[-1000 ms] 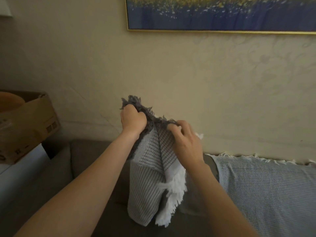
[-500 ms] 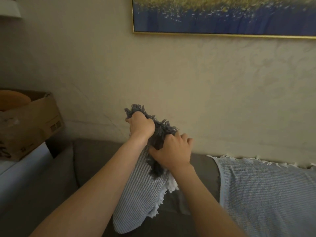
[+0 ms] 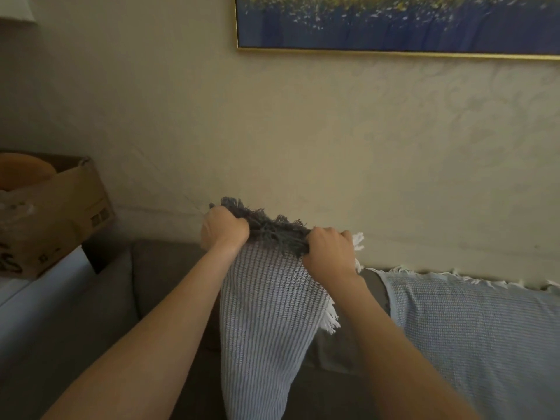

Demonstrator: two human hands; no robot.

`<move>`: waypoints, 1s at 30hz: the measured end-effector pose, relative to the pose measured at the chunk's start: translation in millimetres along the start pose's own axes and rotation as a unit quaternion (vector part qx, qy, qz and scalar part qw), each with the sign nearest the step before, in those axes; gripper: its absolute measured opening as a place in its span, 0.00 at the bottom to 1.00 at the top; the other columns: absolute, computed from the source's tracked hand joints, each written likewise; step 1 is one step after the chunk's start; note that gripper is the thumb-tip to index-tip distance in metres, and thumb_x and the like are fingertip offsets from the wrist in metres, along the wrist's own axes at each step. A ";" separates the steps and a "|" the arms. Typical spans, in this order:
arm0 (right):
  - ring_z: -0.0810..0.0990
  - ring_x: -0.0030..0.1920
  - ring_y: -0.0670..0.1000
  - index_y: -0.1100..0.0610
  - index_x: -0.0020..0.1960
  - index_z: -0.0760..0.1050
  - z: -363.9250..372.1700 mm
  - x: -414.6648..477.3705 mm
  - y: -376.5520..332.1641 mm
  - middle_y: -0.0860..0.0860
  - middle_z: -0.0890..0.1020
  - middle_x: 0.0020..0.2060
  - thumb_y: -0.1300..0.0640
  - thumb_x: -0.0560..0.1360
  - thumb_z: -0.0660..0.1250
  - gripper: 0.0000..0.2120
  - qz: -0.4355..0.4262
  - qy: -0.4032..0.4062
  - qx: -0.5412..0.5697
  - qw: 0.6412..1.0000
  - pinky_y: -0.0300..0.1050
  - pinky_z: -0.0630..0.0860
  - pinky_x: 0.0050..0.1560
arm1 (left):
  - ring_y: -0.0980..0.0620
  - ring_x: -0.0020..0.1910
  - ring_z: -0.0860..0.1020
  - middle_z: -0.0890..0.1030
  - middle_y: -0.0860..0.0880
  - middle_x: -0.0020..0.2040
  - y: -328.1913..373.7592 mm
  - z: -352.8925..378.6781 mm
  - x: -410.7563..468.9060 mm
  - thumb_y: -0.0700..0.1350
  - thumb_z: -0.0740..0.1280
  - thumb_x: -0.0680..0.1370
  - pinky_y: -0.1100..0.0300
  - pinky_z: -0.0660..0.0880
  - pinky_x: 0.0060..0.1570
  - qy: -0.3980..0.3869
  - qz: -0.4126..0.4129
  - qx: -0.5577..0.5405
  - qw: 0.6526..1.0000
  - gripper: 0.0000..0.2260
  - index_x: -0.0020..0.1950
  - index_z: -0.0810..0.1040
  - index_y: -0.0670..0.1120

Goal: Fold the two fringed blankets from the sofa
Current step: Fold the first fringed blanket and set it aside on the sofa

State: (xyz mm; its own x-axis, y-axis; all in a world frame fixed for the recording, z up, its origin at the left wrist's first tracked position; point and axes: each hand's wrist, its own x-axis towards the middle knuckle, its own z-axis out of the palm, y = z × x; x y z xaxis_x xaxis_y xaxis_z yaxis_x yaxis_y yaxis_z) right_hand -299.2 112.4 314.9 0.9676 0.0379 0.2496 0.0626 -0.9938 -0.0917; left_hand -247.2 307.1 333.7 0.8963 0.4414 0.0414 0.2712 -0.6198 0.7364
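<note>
A grey-and-white striped blanket [image 3: 266,313] with dark grey and white fringe hangs in front of me over the sofa [image 3: 100,313]. My left hand [image 3: 224,230] grips its top edge at the left, dark fringe sticking up behind the knuckles. My right hand [image 3: 328,251] grips the same edge further right, with white fringe showing past the fingers. The edge is stretched between both fists. A second, light blue blanket [image 3: 472,328] with white fringe lies draped over the sofa back on the right.
A cardboard box [image 3: 63,213] with an orange round thing inside sits on a white surface at the left. Behind the grey sofa is a beige wall with a gold-framed blue painting [image 3: 394,22] above.
My hands have moved apart along the top edge and spread the striped blanket wider. One second ago they were close together bunching the fringe, and the whole blanket hung narrower.
</note>
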 end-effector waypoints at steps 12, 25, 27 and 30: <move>0.70 0.43 0.54 0.52 0.43 0.81 34.4 -17.6 18.3 0.48 0.78 0.38 0.65 0.76 0.63 0.12 -0.007 0.033 -0.031 0.999 0.49 0.57 0.49 | 0.42 0.52 0.78 0.77 0.50 0.53 -38.2 6.0 -8.3 0.43 0.74 0.77 0.51 0.74 0.40 -0.038 0.055 0.061 0.996 0.24 0.68 0.66 0.52; 0.72 0.37 0.53 0.53 0.37 0.77 47.7 -25.7 28.7 0.47 0.71 0.30 0.56 0.74 0.65 0.07 -0.010 -0.015 -0.022 1.000 0.50 0.64 0.49 | 0.37 0.38 0.82 0.79 0.39 0.40 -43.5 24.3 -11.7 0.35 0.59 0.81 0.47 0.83 0.38 -0.079 -0.052 -0.185 0.978 0.12 0.39 0.74 0.41; 0.71 0.34 0.53 0.53 0.36 0.75 43.3 -26.5 29.7 0.48 0.70 0.29 0.55 0.73 0.63 0.08 -0.019 -0.037 -0.003 0.999 0.51 0.68 0.52 | 0.35 0.39 0.84 0.78 0.43 0.40 -37.6 23.1 -13.0 0.34 0.57 0.81 0.42 0.85 0.41 -0.072 -0.052 -0.247 0.965 0.12 0.41 0.75 0.43; 0.72 0.32 0.53 0.53 0.34 0.71 39.8 -26.0 36.3 0.50 0.72 0.29 0.49 0.74 0.63 0.12 -0.009 -0.072 0.014 0.997 0.52 0.67 0.53 | 0.34 0.42 0.86 0.81 0.38 0.46 -34.1 26.4 -4.2 0.34 0.57 0.79 0.34 0.84 0.41 -0.053 -0.050 -0.279 0.958 0.11 0.42 0.76 0.43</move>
State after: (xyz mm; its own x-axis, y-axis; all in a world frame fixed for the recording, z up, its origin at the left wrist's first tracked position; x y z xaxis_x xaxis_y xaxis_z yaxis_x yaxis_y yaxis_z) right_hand -312.4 79.5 266.7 0.9913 0.0715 0.1102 0.0843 -0.9896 -0.1161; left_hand -250.9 309.2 290.6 0.9147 0.3928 -0.0949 0.1541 -0.1219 0.9805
